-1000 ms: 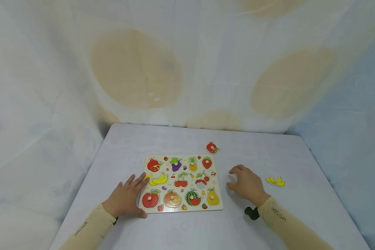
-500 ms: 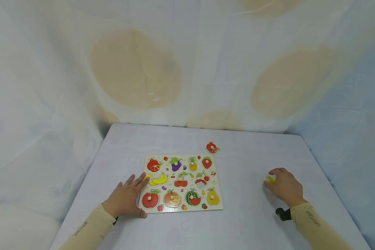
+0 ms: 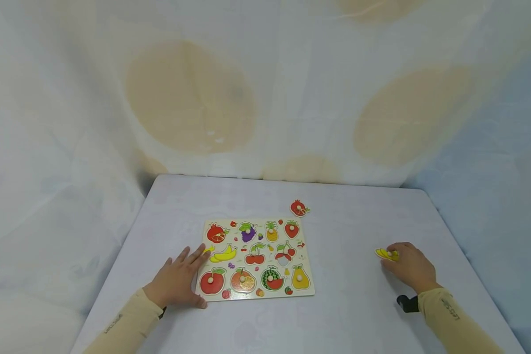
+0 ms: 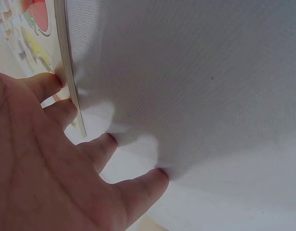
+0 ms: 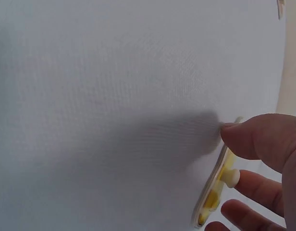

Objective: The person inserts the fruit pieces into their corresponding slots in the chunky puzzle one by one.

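A wooden fruit knob puzzle board lies on the table. My left hand rests spread over its left edge, some fingertips on the board's side and others on the cloth in the left wrist view. At the right, my right hand pinches the right end of a banana puzzle piece. In the right wrist view its thumb is at one end of the banana piece and a finger touches the pale knob. The banana recess on the board has no knob. A pomegranate piece lies behind the board.
The table has a pale cloth. Patterned curtains hang behind it and at both sides. Several other fruit pieces with knobs, such as the watermelon and pear, sit in the board.
My right hand has moved right from beside the board to the banana piece and pinches its right end. The piece has shifted slightly. My left hand has stayed on the board.
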Motion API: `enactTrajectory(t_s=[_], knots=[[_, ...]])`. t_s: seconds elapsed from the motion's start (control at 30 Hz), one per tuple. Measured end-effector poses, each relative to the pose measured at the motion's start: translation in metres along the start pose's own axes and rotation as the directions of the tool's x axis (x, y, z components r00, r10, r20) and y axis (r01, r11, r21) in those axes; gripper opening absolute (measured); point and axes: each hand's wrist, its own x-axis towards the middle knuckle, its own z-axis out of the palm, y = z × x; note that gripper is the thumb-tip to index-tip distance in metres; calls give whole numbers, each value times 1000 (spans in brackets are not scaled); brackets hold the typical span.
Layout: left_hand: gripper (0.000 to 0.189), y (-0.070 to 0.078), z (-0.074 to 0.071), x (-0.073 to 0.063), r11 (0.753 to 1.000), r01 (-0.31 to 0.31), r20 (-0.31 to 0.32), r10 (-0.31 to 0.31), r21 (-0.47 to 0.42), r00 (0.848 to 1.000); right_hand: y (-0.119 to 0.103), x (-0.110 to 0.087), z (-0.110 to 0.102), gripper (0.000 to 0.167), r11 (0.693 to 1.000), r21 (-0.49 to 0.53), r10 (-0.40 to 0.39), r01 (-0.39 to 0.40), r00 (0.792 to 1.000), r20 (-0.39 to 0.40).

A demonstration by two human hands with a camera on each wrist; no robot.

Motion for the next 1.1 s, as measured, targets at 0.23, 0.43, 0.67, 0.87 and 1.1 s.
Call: enactTrajectory(t_s=[0.23,0.43,0.67,0.87,1.1], knots=[[124,0,-1,-1,1000,-7,-4,7,11,1000,3,3,2,51,1000,18,25,-25,1000,1],[123,2,-4,-2,1000,-17,-5,17,21,1000,7,3,2,44,998,52,32,-32,999,10],[123,1,-3,-1,1000,-13,-3,13,17,1000,7,3,1,40,998,48,33,-33,999,0],[124,0,-1,-1,1000,-12,-5,12,23,1000,9,2,3,32,999,45,16,-15,1000,-21],[123,2,-4,-2,1000,-11,3,11,17,1000,10,4,6,29,1000,23,4,-4,1000,-28]])
